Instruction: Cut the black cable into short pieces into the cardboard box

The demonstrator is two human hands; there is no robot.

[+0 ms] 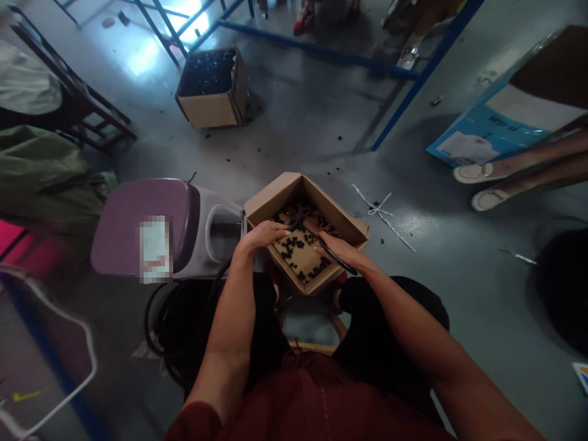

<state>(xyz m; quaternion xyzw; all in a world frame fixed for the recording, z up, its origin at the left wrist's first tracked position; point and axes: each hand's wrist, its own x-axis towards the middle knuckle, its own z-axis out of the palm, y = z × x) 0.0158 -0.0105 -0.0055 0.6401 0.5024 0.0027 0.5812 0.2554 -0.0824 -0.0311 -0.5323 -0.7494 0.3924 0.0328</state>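
Note:
My left hand (269, 234) is over the left side of an open cardboard box (275, 195), its fingers closed on a short black piece (296, 225). Opposite it, my right hand (337, 246) is wrapped around a tool with a long, curved black handle (342, 263); the handle runs back under the palm. The tool's front end points toward the black piece, and I cannot tell whether they touch. Many small black scraps (294, 248) lie scattered on the box floor below both hands. The box sits on the ground between my knees.
A purple-topped stool (138, 202) with a paper on it stands left. Black tubing (149, 324) coils beside my left leg. Ahead are a full carton (206, 107) and a blue frame (312, 49). White ties (379, 209) lie right; another person's feet (482, 184) are near a blue box (493, 131).

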